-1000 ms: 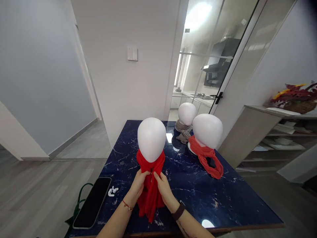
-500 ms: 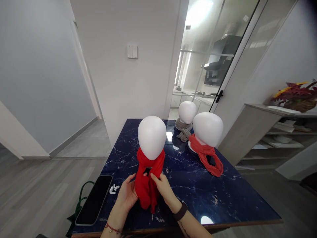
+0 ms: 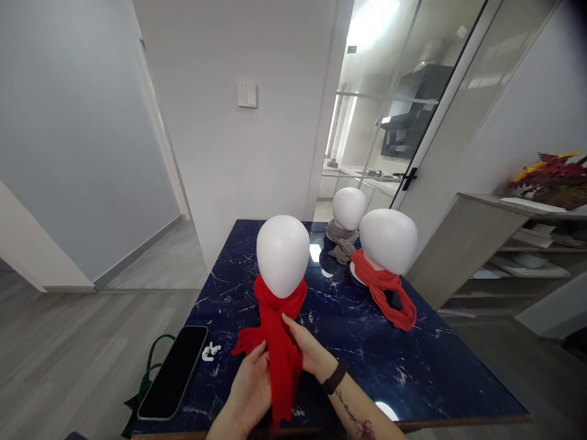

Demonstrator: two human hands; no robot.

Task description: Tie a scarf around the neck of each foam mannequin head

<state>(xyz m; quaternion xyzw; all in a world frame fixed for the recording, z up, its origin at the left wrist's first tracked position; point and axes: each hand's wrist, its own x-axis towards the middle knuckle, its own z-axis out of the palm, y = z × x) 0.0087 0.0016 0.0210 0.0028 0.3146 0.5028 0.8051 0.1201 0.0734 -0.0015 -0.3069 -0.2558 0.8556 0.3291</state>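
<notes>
A bright red scarf is wrapped round the neck of a white mannequin head. One of its ends sticks out to the left and the other hangs long down the front. Low on the left side of the hanging part, my left hand holds the cloth, fingers partly hidden behind it. Higher up on the right, just below the neck, my right hand is closed on the scarf, its thumb in front and its fingers covered by fabric.
Two more mannequin heads stand at the back right, one with a coral scarf, one with a grey scarf. A phone and white earbuds lie on the left of the dark blue marbled table. Shelves stand beyond.
The scarf's ends have shifted: one now points left, and the other hangs lower in front over the middle. My left hand has moved right and nearer to me; my right hand stays close to the neck.
</notes>
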